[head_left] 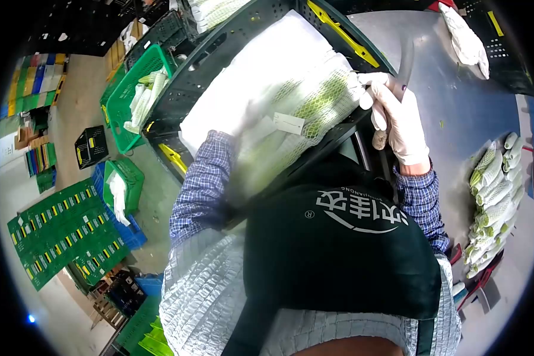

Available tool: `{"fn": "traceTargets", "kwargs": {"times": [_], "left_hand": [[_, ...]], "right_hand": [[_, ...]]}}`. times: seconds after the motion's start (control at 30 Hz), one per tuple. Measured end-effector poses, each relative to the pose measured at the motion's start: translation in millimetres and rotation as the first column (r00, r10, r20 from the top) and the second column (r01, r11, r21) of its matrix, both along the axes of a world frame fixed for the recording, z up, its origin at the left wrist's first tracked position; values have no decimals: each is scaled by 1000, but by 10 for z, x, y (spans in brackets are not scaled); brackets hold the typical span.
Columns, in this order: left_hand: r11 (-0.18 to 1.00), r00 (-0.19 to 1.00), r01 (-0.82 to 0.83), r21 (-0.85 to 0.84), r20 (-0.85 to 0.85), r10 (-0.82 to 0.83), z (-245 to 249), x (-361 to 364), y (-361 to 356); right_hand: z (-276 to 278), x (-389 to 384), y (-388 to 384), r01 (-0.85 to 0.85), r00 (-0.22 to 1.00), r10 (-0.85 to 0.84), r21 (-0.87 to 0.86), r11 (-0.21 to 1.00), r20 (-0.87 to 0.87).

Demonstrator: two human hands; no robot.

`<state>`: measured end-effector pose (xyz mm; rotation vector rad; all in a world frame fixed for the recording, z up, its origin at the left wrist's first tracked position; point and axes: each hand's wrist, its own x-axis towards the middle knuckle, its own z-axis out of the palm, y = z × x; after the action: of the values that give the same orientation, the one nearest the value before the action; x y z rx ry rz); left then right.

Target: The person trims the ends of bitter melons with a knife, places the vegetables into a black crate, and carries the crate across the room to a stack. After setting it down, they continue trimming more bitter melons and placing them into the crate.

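A black crate (204,74) stands in front of me, lined with a white sheet (261,59). Long pale-green vegetables in white mesh netting (320,104) lie in it, with a small white label (289,123) on top. My left hand (238,121) reaches over the sheet and vegetables; glare and blur hide its fingers. My right hand (400,121), in a white glove, is closed at the crate's right edge. It holds what looks like a knife (406,65), its grey blade blurred and pointing up. The fingertips are close to the netting's end.
On the metal table (445,113) to the right lies a pile of netted vegetables (495,202). A white glove or cloth (466,41) is at the upper right. Green baskets (114,101) and a small black crate (90,147) stand on the floor at left, near flattened green panels (65,228).
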<state>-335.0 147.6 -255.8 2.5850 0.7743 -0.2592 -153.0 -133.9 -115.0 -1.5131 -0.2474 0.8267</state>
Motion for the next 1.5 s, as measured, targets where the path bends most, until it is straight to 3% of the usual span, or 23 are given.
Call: {"fn": "traceTargets", "kwargs": {"times": [0.07,0.1,0.13,0.2,0.27,0.37,0.43,0.5,0.7,0.8,0.87,0.93,0.97,1.0,1.03,1.13,1.2,1.3,1.37,1.4,1.5], "left_hand": [[992,996,-84,-96,-50,79,-335,-234,119],[982,990,-130,-139,-81,119,-252,-284,110],[991,975,-82,-106,-214,57,-122,-367,145],[994,985,-32,-103,-171,14,-209,-603,226],[998,999,6,67,-39,-3,-308,-813,208],[984,996,89,152,-34,-84,-533,-972,347],[980,939,171,104,-317,-130,-159,-740,328],[977,873,204,55,-461,-156,-4,-681,312],[983,832,181,-17,-531,-162,-1,-848,354],[998,913,67,4,-403,-60,-218,-1072,376],[993,985,-116,1,-127,116,-512,-1357,439],[947,952,-216,-237,162,258,-418,-1398,459],[857,914,-199,-475,227,338,48,-1143,323],[713,864,-156,-683,255,434,516,-885,187],[742,857,-87,-664,331,396,456,-861,308],[497,777,110,-861,386,496,1211,-323,-197],[602,734,174,-779,510,449,1061,-289,-257],[638,677,137,-758,542,499,1093,-270,-559],[702,650,87,-707,574,498,1086,-233,-735],[719,638,74,-691,587,499,1058,-248,-802],[668,615,120,-735,583,531,622,-406,-723]], "right_hand": [[-22,-17,-29,32,999,-32,19,999,-12],[-46,-25,-63,33,999,-33,3,999,-11],[-79,-29,-87,33,999,-33,-10,999,-12],[-178,-23,-121,12,999,-10,-62,998,32],[-184,-62,-108,30,999,-28,-72,997,30],[-189,-69,-76,-19,999,21,-59,998,34],[-176,-64,-50,-47,999,48,-14,999,20],[-179,-57,-48,-65,998,64,4,998,28],[-233,-35,-67,-99,994,97,41,994,53],[-178,-30,-81,-76,996,76,11,997,46],[-89,2,-76,-155,984,156,-26,988,82],[-89,33,-46,-209,975,211,-39,977,71],[232,-27,28,-248,963,262,-173,953,60],[63,-51,142,-224,936,228,-45,973,269],[-183,-55,278,-222,871,159,85,971,465],[195,-198,548,-274,630,67,140,951,774],[382,-220,601,-336,536,78,128,933,841],[352,-182,606,-325,369,61,67,943,927],[238,-137,563,-328,349,98,24,944,932],[227,-107,557,-298,234,37,36,954,972],[274,-162,530,-155,97,-100,114,981,990]]}}
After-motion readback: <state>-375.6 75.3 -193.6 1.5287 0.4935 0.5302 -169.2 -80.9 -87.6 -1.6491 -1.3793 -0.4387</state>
